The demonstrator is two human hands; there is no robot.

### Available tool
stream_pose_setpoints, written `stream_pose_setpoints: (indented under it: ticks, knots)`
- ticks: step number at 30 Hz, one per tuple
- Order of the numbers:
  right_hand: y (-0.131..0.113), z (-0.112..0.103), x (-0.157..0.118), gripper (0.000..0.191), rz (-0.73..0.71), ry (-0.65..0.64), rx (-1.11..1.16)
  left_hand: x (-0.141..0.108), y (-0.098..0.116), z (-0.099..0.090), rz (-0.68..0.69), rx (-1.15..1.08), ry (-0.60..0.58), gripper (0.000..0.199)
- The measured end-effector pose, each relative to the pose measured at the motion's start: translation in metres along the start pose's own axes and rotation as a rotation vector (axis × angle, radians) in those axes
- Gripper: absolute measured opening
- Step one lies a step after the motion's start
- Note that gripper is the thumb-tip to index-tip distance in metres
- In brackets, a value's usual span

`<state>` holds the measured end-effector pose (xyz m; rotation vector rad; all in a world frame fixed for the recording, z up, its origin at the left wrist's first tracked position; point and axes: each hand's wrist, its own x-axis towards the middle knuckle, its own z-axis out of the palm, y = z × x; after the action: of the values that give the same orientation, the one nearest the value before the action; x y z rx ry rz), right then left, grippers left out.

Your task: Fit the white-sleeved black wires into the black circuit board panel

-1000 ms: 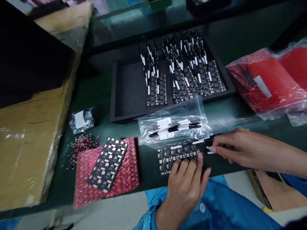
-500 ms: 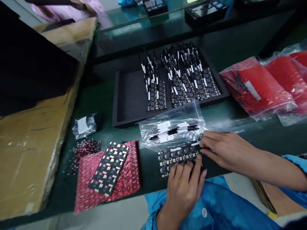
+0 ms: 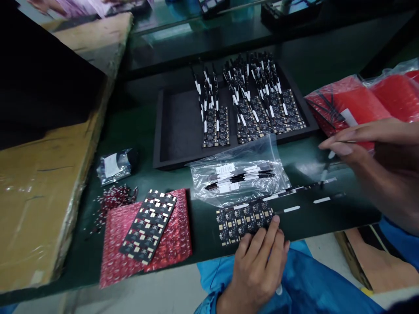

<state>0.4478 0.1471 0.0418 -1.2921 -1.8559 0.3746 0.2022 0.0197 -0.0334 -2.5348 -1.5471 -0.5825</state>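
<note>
A dark circuit board panel [image 3: 244,221] with rows of gold pads lies flat near the table's front edge. The stretched fingers of my left hand [image 3: 258,261] rest on its lower right part. Thin black strips with white sections run rightward from the panel, among them one with a white strip end [image 3: 291,209] by my index fingertip. Raised off the table at the right, my right hand [image 3: 376,152] pinches thumb against fingers. A blurred thin black-and-white strip [image 3: 327,168] hangs from that pinch. Behind the panel lies a clear plastic bag [image 3: 203,192] of similar strips.
A black tray [image 3: 176,161] holds several panels with strips attached. Red bags [image 3: 353,104] lie right. At left are pink bubble wrap [image 3: 114,231] under another panel [image 3: 149,226], small red-and-white parts [image 3: 114,200], a silver packet [image 3: 113,168] and a cardboard sheet [image 3: 42,196].
My right hand has left the panel, moving up and to the right with a thin strip. My left hand stays on the panel, its fingers slightly farther right. More strips now show beside it.
</note>
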Motion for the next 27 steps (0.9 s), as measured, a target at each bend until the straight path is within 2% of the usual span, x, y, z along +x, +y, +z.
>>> stream_pose_setpoints:
  ticks: [2, 4, 6, 10, 13, 16, 19, 23, 27]
  knots:
    - [-0.003, -0.002, 0.002, 0.004, -0.033, 0.032, -0.015, 0.002, 0.001, 0.0, -0.021, 0.0, -0.001, 0.025]
    - [-0.006, -0.003, 0.004, 0.008, -0.003, -0.037, 0.012, 0.004, 0.0, 0.0, -0.032, -0.009, -0.018, 0.025]
    - [-0.007, -0.001, 0.006, 0.013, 0.078, -0.232, 0.122, 0.005, -0.001, -0.001, -0.027, -0.022, -0.029, 0.023]
    - [-0.002, 0.011, 0.006, 0.03, 0.311, -0.763, 0.398, 0.005, -0.004, -0.003, -0.009, -0.036, -0.035, 0.022]
    - [0.002, 0.026, 0.002, 0.035, 0.326, -0.933, 0.434, 0.0, -0.007, -0.004, 0.024, -0.039, -0.036, 0.026]
    - [0.003, 0.035, -0.002, 0.033, 0.251, -1.019, 0.347, -0.008, -0.013, -0.005, 0.039, -0.064, 0.004, 0.024]
    - [0.005, 0.036, -0.001, 0.033, 0.285, -1.067, 0.296, -0.015, -0.022, -0.006, -0.021, -0.104, 0.053, 0.018]
    - [0.004, 0.035, 0.003, 0.031, 0.253, -1.032, 0.319, -0.017, -0.032, -0.003, -0.104, -0.16, 0.073, 0.017]
    - [-0.003, 0.04, 0.003, 0.035, 0.175, -1.0, 0.321, -0.017, -0.033, 0.0, -0.107, -0.185, 0.105, 0.019]
